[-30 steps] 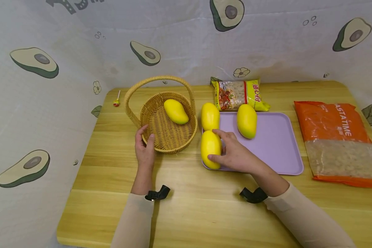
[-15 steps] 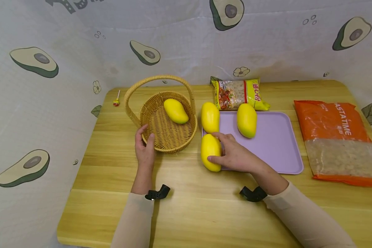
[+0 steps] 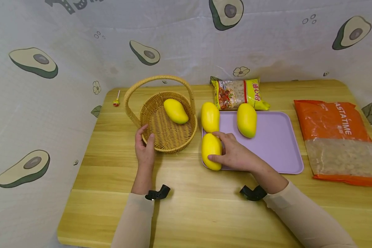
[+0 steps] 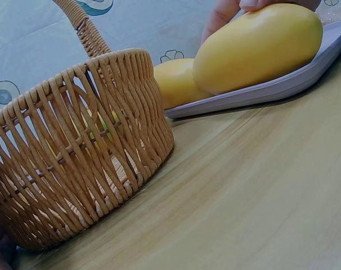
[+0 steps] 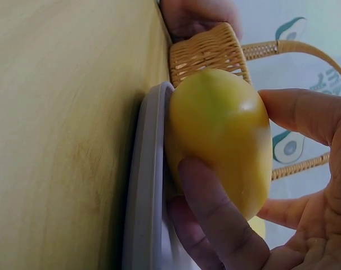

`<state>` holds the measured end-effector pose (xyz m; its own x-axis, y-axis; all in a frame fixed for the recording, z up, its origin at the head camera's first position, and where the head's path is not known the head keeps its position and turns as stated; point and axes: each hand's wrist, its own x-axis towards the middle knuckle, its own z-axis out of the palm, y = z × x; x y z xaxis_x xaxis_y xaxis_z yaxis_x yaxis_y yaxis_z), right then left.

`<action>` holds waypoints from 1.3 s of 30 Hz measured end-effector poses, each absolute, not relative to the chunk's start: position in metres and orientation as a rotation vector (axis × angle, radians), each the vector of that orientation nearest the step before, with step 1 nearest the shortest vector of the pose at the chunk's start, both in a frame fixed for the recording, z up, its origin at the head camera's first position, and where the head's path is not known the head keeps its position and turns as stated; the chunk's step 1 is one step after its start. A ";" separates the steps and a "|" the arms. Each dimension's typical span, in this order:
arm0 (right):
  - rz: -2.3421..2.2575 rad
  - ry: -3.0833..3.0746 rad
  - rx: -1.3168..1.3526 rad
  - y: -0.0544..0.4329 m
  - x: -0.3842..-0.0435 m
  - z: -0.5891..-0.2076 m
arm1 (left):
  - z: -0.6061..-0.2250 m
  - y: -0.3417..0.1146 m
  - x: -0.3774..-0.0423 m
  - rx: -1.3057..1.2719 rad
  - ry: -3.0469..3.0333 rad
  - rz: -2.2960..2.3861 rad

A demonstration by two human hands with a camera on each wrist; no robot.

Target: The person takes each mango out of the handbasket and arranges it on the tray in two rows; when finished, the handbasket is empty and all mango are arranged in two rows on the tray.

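Note:
In the head view, my right hand [image 3: 235,153] grips a yellow mango [image 3: 211,151] at the left front corner of a lilac tray [image 3: 276,148]. In the right wrist view, thumb and fingers surround this mango [image 5: 221,135], close over the tray's rim [image 5: 151,152]. My left hand [image 3: 145,151] holds the near left rim of a round wicker basket [image 3: 167,137] with a tall handle. One mango [image 3: 175,111] lies inside the basket. Two others, a mango [image 3: 210,117] behind the gripped one and a mango [image 3: 246,120] further right, lie on the tray.
Behind the tray lies a yellow-ended food packet [image 3: 237,94]. A large orange and clear pasta bag [image 3: 341,141] lies to the tray's right. At the table's back left is a lollipop [image 3: 116,100]. A white avocado-print cloth [image 3: 186,44] hangs behind the table.
The mango in my right hand has moved slightly toward me, away from the one behind it, then a touch back. The left hand and basket stay where they were.

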<state>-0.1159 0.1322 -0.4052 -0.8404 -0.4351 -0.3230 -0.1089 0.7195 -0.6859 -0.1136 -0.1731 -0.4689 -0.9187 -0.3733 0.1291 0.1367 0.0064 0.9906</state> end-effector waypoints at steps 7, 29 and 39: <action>-0.960 2.452 -0.411 0.132 -0.116 -0.406 | -0.468 -0.173 -0.114 0.254 -1.935 -1.976; -0.922 2.498 -0.431 0.133 -0.116 -0.407 | -0.469 -0.172 -0.114 0.258 -1.918 -1.989; -0.944 2.482 -0.433 0.133 -0.116 -0.406 | -0.469 -0.172 -0.114 0.264 -1.906 -1.990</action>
